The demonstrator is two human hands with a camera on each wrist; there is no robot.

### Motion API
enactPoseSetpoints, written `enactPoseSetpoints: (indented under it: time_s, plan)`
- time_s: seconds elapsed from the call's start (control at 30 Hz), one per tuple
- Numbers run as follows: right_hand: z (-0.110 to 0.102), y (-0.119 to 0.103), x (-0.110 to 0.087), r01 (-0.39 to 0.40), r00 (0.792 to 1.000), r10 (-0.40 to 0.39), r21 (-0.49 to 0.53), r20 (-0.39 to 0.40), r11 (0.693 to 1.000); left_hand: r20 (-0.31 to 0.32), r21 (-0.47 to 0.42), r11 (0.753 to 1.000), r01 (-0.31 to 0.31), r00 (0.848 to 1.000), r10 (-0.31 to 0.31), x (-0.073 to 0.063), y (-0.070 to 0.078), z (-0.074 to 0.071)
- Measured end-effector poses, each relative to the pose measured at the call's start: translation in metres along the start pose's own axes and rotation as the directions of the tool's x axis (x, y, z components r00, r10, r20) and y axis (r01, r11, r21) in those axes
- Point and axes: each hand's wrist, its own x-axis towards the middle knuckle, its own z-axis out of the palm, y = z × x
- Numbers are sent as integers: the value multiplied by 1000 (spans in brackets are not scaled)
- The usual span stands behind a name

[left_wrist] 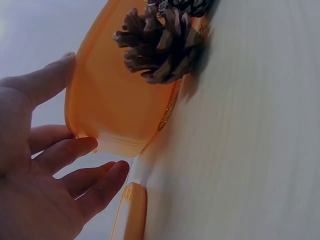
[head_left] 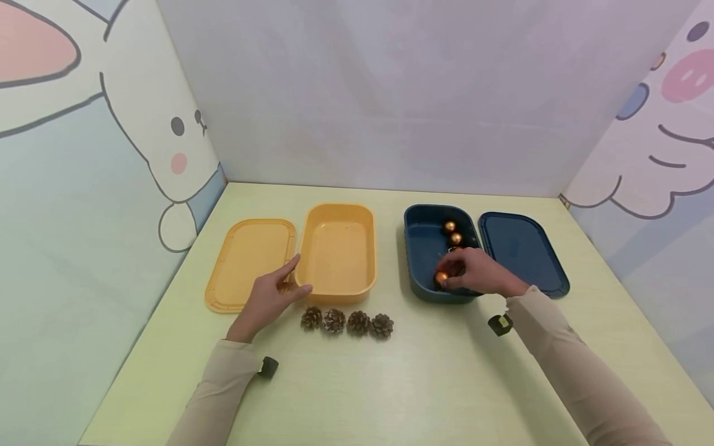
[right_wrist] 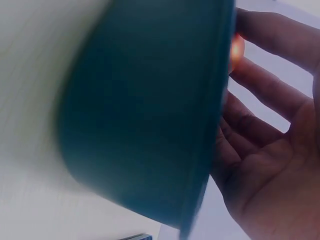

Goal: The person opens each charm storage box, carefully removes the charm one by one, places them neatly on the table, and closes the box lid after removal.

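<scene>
My right hand [head_left: 474,272] reaches into the dark blue box [head_left: 418,248] and pinches a shiny copper ball [head_left: 442,277] between thumb and fingers. In the right wrist view the ball [right_wrist: 237,52] shows at the box's rim, with the fingertips partly hidden behind the wall. More copper balls [head_left: 450,227] lie along the box's right side, one partly covered by the hand. My left hand [head_left: 269,303] has its fingers spread at the near left corner of the yellow box [head_left: 337,296]. In the left wrist view the thumb touches its rim, fingers loosely bent.
Several pine cones [head_left: 359,323] lie in a row in front of the yellow box. A yellow lid [head_left: 251,263] lies flat to its left. Right of the blue box lies a dark blue lid [head_left: 524,254]. Walls bound the table [head_left: 390,384] at the back and sides.
</scene>
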Motion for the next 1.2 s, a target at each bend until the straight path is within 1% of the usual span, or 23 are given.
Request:
enactPoseSetpoints:
  time_s: [0.1, 0.27, 0.57, 0.8, 1.1, 1.2]
  plan:
    - [-2, -4, -2, 1, 1000, 0, 5, -20, 1000, 0, 2, 1000, 6, 1000, -6, 0, 0, 0]
    - [-3, -9, -6, -5, 1000, 6, 9, -26, 1000, 2, 4, 1000, 16, 1000, -16, 0, 1, -1]
    - [-4, -15, -14, 10, 999, -10, -8, -48, 1000, 8, 12, 1000, 17, 1000, -18, -1, 1, -2]
    - [-3, -23, -21, 54, 997, -52, 35, -59, 998, 8, 11, 1000, 15, 1000, -15, -1, 1, -2]
    - [1, -30, -27, 97, 993, -96, 19, -69, 995, 8, 5, 1000, 16, 1000, -16, -1, 1, -1]
    - [3, -32, -29, 115, 990, -110, 49, -85, 992, 7, 7, 1000, 17, 1000, -17, -1, 1, -1]
